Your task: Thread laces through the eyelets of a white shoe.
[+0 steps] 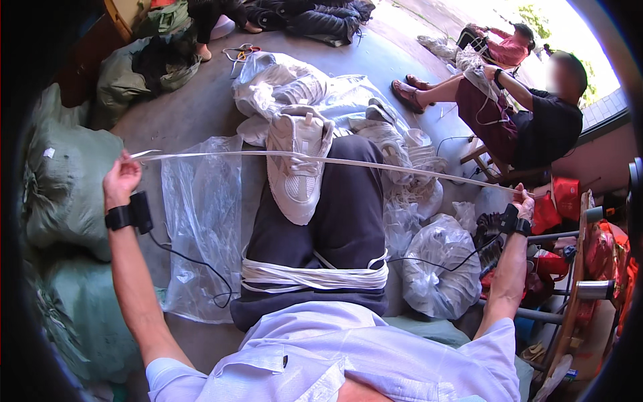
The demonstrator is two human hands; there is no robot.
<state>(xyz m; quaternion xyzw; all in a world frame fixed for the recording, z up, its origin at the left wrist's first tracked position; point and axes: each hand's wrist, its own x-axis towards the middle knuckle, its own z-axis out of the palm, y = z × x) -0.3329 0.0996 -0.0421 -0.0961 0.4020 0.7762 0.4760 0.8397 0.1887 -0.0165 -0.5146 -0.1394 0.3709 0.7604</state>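
A white sneaker (293,191) rests on my thighs with its toe toward me. A long white shoelace (228,154) passes through its upper lacing and is stretched wide to both sides. My left hand (122,177), far out at the left, is closed on one end, with a short tail sticking out past the fingers. My right hand (524,203) is closed on the other end, out at the right. Below the shoe, a bundle of white laces (315,276) lies across my lap, looped around my thighs. Each wrist wears a black strap with a cable.
Beyond my knees lie clear plastic bags of white shoes (284,80). Another clear bag (442,268) stands right of my legs, and a flat plastic sheet (201,228) left. Green sacks (67,174) line the left. Two people sit at the upper right. A cluttered rack (569,295) stands right.
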